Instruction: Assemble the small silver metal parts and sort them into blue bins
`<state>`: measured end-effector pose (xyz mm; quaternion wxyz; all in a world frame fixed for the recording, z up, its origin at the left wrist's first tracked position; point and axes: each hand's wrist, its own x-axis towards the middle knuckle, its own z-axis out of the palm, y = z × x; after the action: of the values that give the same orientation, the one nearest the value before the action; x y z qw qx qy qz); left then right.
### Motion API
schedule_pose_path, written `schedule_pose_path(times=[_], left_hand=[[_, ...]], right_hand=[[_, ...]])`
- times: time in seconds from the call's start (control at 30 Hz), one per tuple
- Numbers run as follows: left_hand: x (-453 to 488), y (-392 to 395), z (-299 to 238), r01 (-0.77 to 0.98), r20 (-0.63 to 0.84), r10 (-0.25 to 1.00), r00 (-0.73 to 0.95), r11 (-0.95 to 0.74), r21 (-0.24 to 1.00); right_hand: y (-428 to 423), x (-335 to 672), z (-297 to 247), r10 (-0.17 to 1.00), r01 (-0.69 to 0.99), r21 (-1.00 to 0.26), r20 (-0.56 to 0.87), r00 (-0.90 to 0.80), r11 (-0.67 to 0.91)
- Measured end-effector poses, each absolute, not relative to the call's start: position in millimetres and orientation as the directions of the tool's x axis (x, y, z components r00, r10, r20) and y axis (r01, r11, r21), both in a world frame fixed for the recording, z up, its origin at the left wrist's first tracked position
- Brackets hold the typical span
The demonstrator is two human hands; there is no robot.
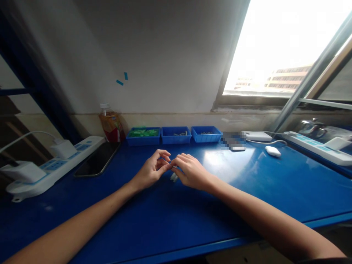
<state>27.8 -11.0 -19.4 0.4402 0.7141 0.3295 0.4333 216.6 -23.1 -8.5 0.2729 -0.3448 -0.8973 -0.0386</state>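
Note:
My left hand (153, 169) and my right hand (190, 170) meet fingertip to fingertip above the middle of the blue table (154, 216). The right thumb and forefinger are pinched together on something tiny, with a pale glint between them. The left thumb reaches into the same spot while its other fingers curl above; what the left fingertips grip is hidden or too small to tell. Just below the fingertips shows a small silvery, partly clear piece (174, 177). Whether it lies on the table or hangs from the right fingers, I cannot tell.
Along the wall stand three blue bins: one with green pieces (143, 142), one with small metal parts (176, 139), one with tiny parts (206, 138). At left are a power strip (30, 187), phone (96, 159) and bottle (111, 124); at right, a white case (272, 151) and another strip (327, 149).

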Motion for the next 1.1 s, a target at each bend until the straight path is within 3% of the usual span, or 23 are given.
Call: schedule_pose_path(times=[0.17, 0.33, 0.4, 0.57, 0.73, 0.93, 1.03, 1.1], left_hand=[[26.4, -13.3, -14.9, 0.226, 0.389, 0.841, 0.374, -0.49, 0.842], [27.1, -20.1, -12.0, 0.438, 0.499, 0.743, 0.446, -0.667, 0.603], [28.1, -21.6, -10.9, 0.469, 0.513, 0.737, 0.441, -0.676, 0.568], [28.1, -19.5, -7.9, 0.451, 0.448, 0.813, 0.372, -0.58, 0.679], [25.7, -16.6, -8.2, 0.355, 0.336, 0.839, 0.428, -0.498, 0.791], [26.2, -19.2, -7.5, 0.377, 0.271, 0.834, 0.481, -0.475, 0.795], [28.6, -20.7, -8.3, 0.456, 0.272, 0.813, 0.514, -0.528, 0.716], [29.1, -20.0, -10.4, 0.507, 0.296, 0.793, 0.532, -0.579, 0.638]], right_hand=[[-20.0, 215.7, -7.9, 0.658, 0.697, -0.172, 0.54, -0.525, 0.697], [-18.5, 213.8, -10.1, 0.669, 0.679, -0.221, 0.536, -0.515, 0.7], [-19.0, 212.6, -11.1, 0.67, 0.672, -0.231, 0.53, -0.52, 0.704], [-20.4, 213.6, -10.3, 0.695, 0.648, -0.322, 0.543, -0.471, 0.69], [-23.1, 212.8, -9.7, 0.599, 0.622, -0.202, 0.596, -0.535, 0.757], [-13.7, 215.6, -5.1, 0.562, 0.646, -0.127, 0.636, -0.529, 0.753], [12.7, 236.1, 7.3, 0.627, 0.779, -0.145, 0.689, -0.363, 0.61], [32.8, 256.0, 15.5, 0.698, 0.89, -0.239, 0.707, -0.116, 0.389]])
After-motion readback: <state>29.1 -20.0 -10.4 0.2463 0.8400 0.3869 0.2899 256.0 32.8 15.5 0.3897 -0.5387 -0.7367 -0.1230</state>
